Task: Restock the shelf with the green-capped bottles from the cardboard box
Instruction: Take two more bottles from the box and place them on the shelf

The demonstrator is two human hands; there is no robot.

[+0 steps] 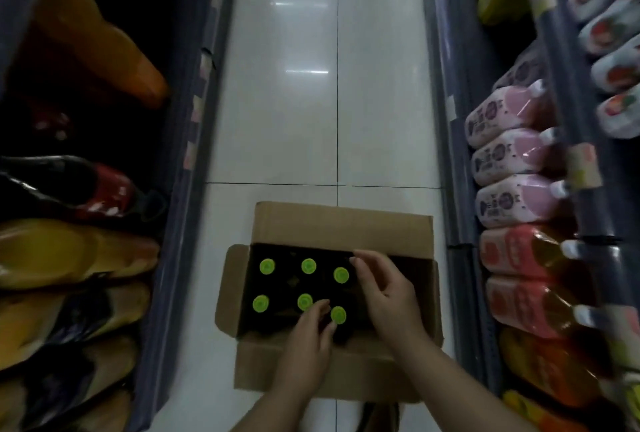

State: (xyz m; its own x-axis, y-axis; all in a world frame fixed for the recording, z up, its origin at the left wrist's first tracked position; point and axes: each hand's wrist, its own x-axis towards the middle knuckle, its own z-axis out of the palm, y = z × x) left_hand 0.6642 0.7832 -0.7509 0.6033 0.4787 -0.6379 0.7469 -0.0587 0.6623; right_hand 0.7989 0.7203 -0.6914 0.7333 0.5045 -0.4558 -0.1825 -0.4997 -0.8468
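Two bare forearms reach up from the bottom edge of the frame into an open cardboard box [343,224] on a white tiled floor [304,85], low in the centre. Six green-capped bottles [267,266] stand upright inside, in two rows of three, their dark bodies barely visible.

In the lower centre, the left hand [308,338] has its fingers loosely curled and slightly spread around the near-right bottle [338,314], fingertips beside the cap; whether they already touch it cannot be told. Just right of it, the right hand [388,296] hovers with fingers gently spread, fingertips next to the far-right bottle [341,275], gripping nothing that shows.

Shelves line both sides. Orange and dark bottles lie along the left edge of the frame; pink bottles [509,154] and red-labelled ones fill the right edge.

Judged risk: lifting by the smooth caps alone could let a bottle slip and fall back, knocking its neighbours. The raised box flaps could also catch a wrist on the way out.
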